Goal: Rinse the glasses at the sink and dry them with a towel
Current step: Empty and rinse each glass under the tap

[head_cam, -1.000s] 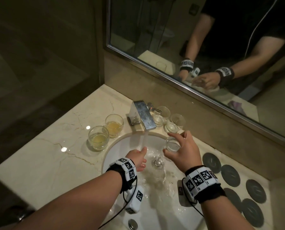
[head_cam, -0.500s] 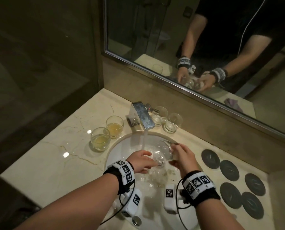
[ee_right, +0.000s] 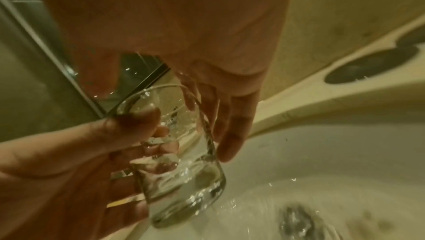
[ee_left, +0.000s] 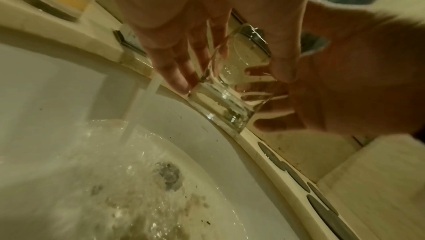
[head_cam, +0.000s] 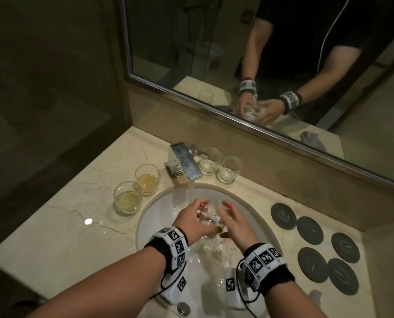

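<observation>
Both hands hold one clear glass low over the white sink, nearer me than the thin water stream falling from the chrome faucet. My left hand grips it from the left, thumb at the rim in the right wrist view. My right hand clasps the other side, its fingers lying along the wall. The wet glass tilts with its thick base downward. Two glasses of yellow liquid stand left of the basin. Two clear glasses stand behind the faucet.
Several dark round coasters lie on the marble counter right of the sink. The mirror rises close behind the faucet and reflects a purple cloth. Water pools round the drain. A dark wall closes the left side.
The right hand alone held the glass upright beside the stream, then tipped it under the water. Now the left hand has joined and both hold it lower, nearer me.
</observation>
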`<state>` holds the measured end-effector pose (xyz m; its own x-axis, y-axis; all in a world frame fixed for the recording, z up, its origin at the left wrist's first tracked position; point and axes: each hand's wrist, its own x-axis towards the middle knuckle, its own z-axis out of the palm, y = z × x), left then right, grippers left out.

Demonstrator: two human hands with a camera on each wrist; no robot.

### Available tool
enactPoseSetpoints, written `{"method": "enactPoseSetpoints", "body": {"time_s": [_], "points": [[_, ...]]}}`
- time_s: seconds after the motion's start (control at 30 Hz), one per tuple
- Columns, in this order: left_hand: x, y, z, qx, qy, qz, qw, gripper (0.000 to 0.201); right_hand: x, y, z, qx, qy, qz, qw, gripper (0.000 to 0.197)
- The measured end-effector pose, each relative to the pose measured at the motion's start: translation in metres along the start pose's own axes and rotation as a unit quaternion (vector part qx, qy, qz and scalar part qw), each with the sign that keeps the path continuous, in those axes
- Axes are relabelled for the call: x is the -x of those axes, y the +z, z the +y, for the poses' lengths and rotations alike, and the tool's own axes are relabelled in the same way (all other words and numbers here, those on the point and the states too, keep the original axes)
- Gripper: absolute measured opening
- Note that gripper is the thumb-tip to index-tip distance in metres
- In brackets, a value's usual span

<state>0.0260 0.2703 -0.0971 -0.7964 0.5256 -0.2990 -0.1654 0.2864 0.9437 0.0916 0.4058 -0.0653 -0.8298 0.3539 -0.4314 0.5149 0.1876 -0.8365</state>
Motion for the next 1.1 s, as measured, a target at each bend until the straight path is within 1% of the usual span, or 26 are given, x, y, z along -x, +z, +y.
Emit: {"method": "enactPoseSetpoints", "body": {"time_s": [0.03,0.07,0.1,0.17,0.27,0.3,0.4,0.47,0.57,0.7,0.83,1.0,1.07,1.1], "points": [[0.0,0.002,0.001,-0.017,0.007,0.005,1.0,0.068,-0.003,-0.003,0.0,0.069,-0.024,-0.007,0.997,0.062],[-0.001,0.005,0.0,-0.033,0.011,0.009,0.999,0.069,-0.007,-0.005,0.002,0.129,-0.031,-0.003,0.991,0.073],[-0.002,0.007,0.0,-0.044,0.014,0.009,0.999,0.072,-0.009,-0.007,0.002,0.167,-0.035,0.006,0.985,0.077],[-0.001,0.011,-0.001,-0.047,0.01,-0.008,0.999,0.077,-0.014,-0.009,0.004,0.198,-0.041,0.022,0.979,0.076],[-0.001,0.013,-0.003,-0.07,-0.016,-0.042,0.997,0.086,-0.022,-0.018,0.004,0.199,-0.036,0.055,0.978,0.072],[0.0,0.011,-0.005,-0.09,-0.032,-0.053,0.994,0.083,-0.026,-0.023,0.003,0.193,-0.027,0.073,0.978,0.073],[-0.002,0.0,-0.022,-0.138,-0.108,-0.083,0.981,0.054,-0.046,-0.046,0.0,0.185,-0.007,0.149,0.971,0.077],[-0.001,-0.007,-0.035,-0.152,-0.147,-0.09,0.973,0.04,-0.062,-0.062,-0.005,0.179,-0.001,0.195,0.964,0.08],[0.002,-0.017,-0.046,-0.162,-0.165,-0.067,0.971,0.03,-0.087,-0.079,-0.012,0.176,0.017,0.223,0.959,0.079],[0.01,-0.026,-0.049,-0.144,-0.177,-0.044,0.973,0.03,-0.119,-0.085,-0.012,0.196,0.042,0.235,0.951,0.086],[0.017,-0.039,-0.051,-0.128,-0.18,-0.019,0.975,0.028,-0.136,-0.084,-0.013,0.159,0.068,0.238,0.956,0.085],[0.028,-0.065,-0.05,-0.082,-0.188,0.063,0.977,0.021,-0.141,-0.08,-0.015,0.143,0.085,0.27,0.948,0.091],[0.034,-0.078,-0.048,-0.073,-0.207,0.093,0.971,0.022,-0.137,-0.077,-0.011,0.116,0.086,0.275,0.95,0.092],[0.037,-0.087,-0.047,-0.077,-0.222,0.107,0.966,0.025,-0.135,-0.075,-0.009,0.099,0.086,0.274,0.953,0.095]]}}
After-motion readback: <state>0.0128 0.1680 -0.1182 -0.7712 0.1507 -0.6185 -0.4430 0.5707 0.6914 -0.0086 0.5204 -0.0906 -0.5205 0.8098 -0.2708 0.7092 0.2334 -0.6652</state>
